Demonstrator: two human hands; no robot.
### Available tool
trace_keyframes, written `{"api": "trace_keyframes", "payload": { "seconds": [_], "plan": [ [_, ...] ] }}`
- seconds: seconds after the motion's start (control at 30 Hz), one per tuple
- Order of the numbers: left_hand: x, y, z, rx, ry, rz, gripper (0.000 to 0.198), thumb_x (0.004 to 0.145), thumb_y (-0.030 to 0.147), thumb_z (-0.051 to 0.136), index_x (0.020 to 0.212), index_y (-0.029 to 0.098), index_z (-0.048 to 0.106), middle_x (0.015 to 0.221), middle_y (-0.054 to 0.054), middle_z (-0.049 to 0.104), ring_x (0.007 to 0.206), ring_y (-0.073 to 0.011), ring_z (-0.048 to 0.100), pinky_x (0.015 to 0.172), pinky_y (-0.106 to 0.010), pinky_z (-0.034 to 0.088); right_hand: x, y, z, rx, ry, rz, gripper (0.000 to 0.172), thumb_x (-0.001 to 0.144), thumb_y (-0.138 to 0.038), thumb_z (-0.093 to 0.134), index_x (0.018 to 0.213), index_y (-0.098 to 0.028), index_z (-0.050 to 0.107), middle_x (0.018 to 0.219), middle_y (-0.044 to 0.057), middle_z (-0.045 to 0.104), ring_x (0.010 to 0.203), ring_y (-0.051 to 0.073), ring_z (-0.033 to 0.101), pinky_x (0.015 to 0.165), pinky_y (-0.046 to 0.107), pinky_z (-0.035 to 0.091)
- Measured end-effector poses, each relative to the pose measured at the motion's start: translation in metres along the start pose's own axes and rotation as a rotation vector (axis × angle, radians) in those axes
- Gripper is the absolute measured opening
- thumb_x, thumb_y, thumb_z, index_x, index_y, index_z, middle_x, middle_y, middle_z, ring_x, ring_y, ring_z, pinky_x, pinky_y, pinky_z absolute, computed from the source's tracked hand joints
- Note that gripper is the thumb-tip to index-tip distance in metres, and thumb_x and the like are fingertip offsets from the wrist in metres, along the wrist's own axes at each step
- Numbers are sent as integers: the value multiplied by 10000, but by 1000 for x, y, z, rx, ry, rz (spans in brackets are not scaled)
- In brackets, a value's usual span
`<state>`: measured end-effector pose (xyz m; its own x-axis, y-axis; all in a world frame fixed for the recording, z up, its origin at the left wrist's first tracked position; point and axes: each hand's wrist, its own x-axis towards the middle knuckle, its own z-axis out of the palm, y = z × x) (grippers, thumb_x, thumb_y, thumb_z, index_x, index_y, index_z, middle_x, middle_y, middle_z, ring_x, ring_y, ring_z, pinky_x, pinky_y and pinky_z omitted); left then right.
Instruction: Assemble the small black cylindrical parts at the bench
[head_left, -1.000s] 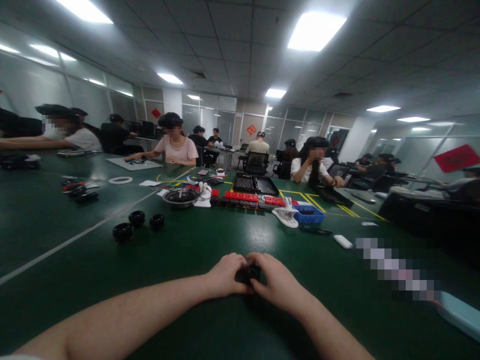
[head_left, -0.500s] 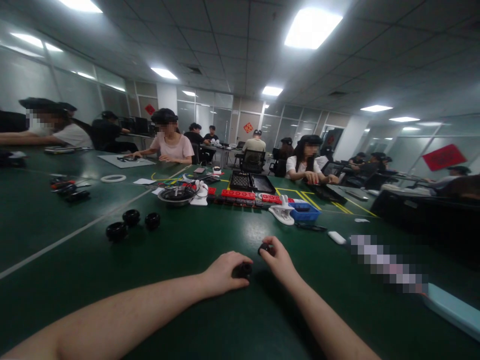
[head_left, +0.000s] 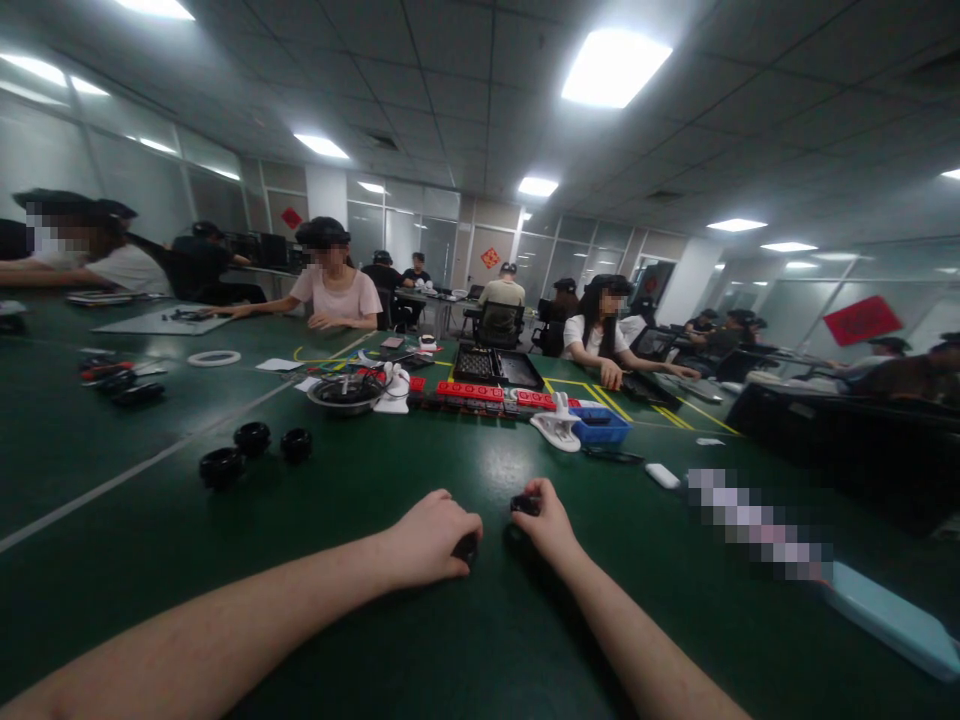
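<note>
Near the middle of the green table (head_left: pixel 337 620), my left hand (head_left: pixel 433 538) is closed around a black part (head_left: pixel 466 547), most of it hidden by the fingers. To its right, my right hand (head_left: pixel 546 520) pinches a small black piece (head_left: pixel 525 505) between thumb and fingers. A gap separates the two hands. Several round black parts stand to the left, among them a front one (head_left: pixel 221 467), one behind it (head_left: pixel 252 438) and one to the right (head_left: pixel 296 445).
Beyond my hands lie a metal bowl of cables (head_left: pixel 346 392), red strips (head_left: pixel 469 391), a white clamp (head_left: pixel 557 424), a blue bin (head_left: pixel 601 425) and an open black case (head_left: pixel 499 366). A light-blue object (head_left: pixel 892 617) lies right. People sit across the table.
My left hand has shifted slightly left and turned over its black part, which shows less. The hands are farther apart. A person across the table has stretched an arm out over a board.
</note>
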<state>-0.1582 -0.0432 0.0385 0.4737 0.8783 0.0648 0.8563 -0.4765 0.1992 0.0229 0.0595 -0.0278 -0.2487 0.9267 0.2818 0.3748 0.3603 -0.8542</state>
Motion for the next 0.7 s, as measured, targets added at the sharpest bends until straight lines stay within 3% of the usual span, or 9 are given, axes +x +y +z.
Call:
{"api": "trace_keyframes", "payload": {
  "seconds": [0.17,0.3,0.37,0.5,0.7],
  "plan": [
    [-4,-11,-13,77,-134,-196,309,627,271,697,905,225,571,873,8,634,875,-191,571,963,-423,260,1,1,-1,-8,-2,6,280,531,-182,554,749,-208,381,697,-35,464,629,145,482,603,267,376],
    [-12,-38,-21,130,-128,-304,328,608,223,708,906,175,578,852,-5,642,862,-200,578,944,-445,280,1,3,-1,-13,-4,2,289,533,-197,574,762,-204,398,727,-26,477,669,151,488,640,278,385],
    [-19,-56,-26,170,-118,-385,301,605,186,702,881,151,586,839,-18,642,833,-210,582,875,-442,350,1,4,-1,-12,-5,-3,294,537,-204,581,772,-204,403,742,-22,481,692,155,492,660,283,389],
    [-40,-90,-38,240,-103,-556,225,614,142,668,824,114,593,811,-47,641,747,-214,587,646,-318,457,2,6,-1,-9,-6,-5,295,544,-207,581,783,-203,408,758,-15,484,715,161,495,672,289,391],
    [-77,-129,-47,328,-85,-752,213,640,173,632,843,118,599,847,-38,648,749,-172,583,619,-231,434,3,6,-2,0,-23,6,297,550,-213,587,798,-200,424,748,-19,488,689,155,506,657,286,395]
  ]
}}
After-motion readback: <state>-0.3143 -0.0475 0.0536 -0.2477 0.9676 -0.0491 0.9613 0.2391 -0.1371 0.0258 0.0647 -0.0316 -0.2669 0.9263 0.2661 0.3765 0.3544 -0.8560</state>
